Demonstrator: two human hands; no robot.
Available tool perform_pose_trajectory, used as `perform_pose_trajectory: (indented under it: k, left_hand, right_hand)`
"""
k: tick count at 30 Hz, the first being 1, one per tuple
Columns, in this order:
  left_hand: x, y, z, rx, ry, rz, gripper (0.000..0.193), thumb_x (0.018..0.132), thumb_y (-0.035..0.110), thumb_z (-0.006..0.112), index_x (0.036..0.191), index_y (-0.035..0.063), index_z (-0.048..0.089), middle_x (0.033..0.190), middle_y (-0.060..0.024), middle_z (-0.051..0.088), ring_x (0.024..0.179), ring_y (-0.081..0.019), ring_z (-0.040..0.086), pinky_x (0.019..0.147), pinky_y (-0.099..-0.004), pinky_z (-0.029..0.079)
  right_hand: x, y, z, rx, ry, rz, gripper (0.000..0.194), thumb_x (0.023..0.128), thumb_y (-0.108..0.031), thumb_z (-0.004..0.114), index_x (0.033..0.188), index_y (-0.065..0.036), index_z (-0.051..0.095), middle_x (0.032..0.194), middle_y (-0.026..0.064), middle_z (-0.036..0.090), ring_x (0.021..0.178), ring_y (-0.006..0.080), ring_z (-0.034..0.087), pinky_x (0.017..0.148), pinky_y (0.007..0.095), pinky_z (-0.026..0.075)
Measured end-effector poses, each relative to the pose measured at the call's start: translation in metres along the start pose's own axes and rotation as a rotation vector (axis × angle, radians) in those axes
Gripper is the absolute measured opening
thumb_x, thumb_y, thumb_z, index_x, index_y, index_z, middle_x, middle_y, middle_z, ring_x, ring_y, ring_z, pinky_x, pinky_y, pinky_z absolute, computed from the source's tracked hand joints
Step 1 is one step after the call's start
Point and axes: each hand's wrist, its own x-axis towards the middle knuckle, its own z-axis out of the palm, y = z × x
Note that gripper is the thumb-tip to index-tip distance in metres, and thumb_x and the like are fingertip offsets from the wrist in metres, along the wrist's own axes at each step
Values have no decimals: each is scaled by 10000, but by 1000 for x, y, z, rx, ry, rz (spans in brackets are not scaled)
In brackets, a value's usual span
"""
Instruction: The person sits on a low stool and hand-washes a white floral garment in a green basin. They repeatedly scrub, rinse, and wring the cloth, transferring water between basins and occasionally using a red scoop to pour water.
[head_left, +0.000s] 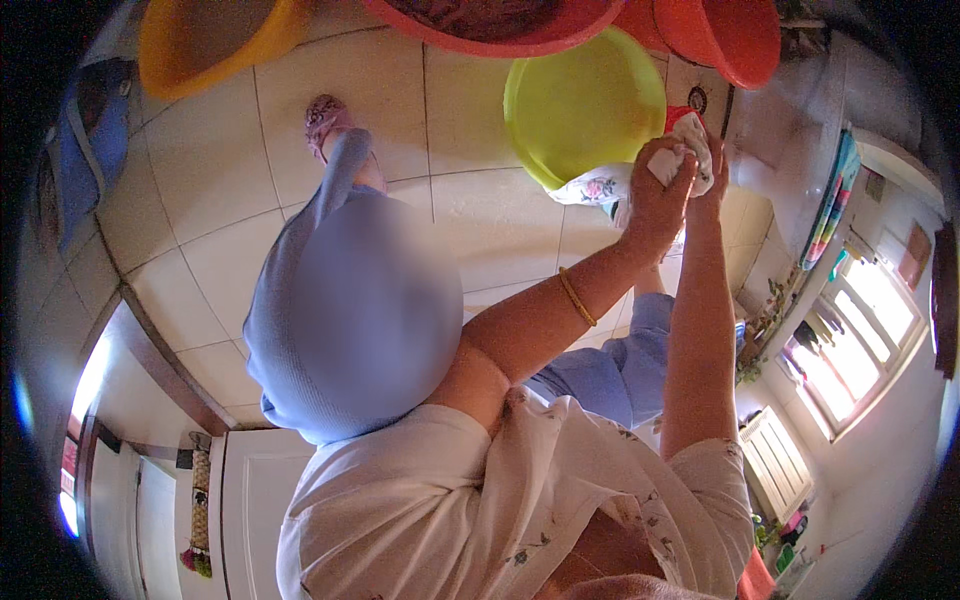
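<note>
My left hand (660, 191), with a yellow bangle at the wrist, grips a bunched white cloth (699, 150). My right hand (712, 184) closes on the same bunched cloth from the right, close beside the left. White fabric with a printed flower (598, 187) shows left of my left hand, against the near rim of a yellow-green plastic basin (585, 105); whether it joins the bunched cloth is hidden. Something red (681, 116) shows just beyond the hands. My fingers partly cover one another and the cloth.
Beyond the green basin stand a large red basin (502, 45) and another red container (739, 45). An orange container (210, 56) is at upper left. A round drain cover (697, 97) lies in the tiled floor (495, 232). My bent knee and pink shoe (328, 124) are at left.
</note>
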Motion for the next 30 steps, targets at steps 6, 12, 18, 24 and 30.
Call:
perform_pose_trajectory:
  k: [6,12,18,24,30]
  left_hand:
    - [7,0,-1,-70,-37,-71,216,859,173,595,1004,32,519,855,-38,556,770,-109,520,719,-265,449]
    - [23,-1,-7,-183,36,-146,184,870,170,568,983,33,520,825,-31,562,738,-111,527,700,-258,448]
    - [27,1,-19,-152,45,-230,188,865,183,573,971,34,530,786,-23,568,713,-109,542,675,-260,456]
    - [25,8,-28,-191,120,-317,190,815,168,623,918,25,554,782,-31,577,655,-110,548,590,-250,458]
    - [27,-46,-81,155,230,-219,142,806,151,619,837,22,570,686,-19,580,608,-111,549,556,-249,453]
  right_hand:
    - [55,25,-15,671,-7,132,365,940,-343,425,1092,-29,532,1024,114,592,881,233,588,758,368,504]
    - [68,35,-16,416,6,223,356,942,-334,435,1075,-21,541,1018,105,596,880,215,587,760,352,502]
    - [7,32,-2,298,246,305,396,950,-340,408,1155,-14,502,1095,126,584,991,239,581,824,363,492]
    - [-71,45,-7,263,128,221,459,965,-347,347,1278,-16,399,1255,129,490,1154,257,476,990,399,364]
    - [-121,117,18,-585,55,124,364,893,-21,396,1255,-10,425,1256,125,468,1185,227,424,1018,331,305]
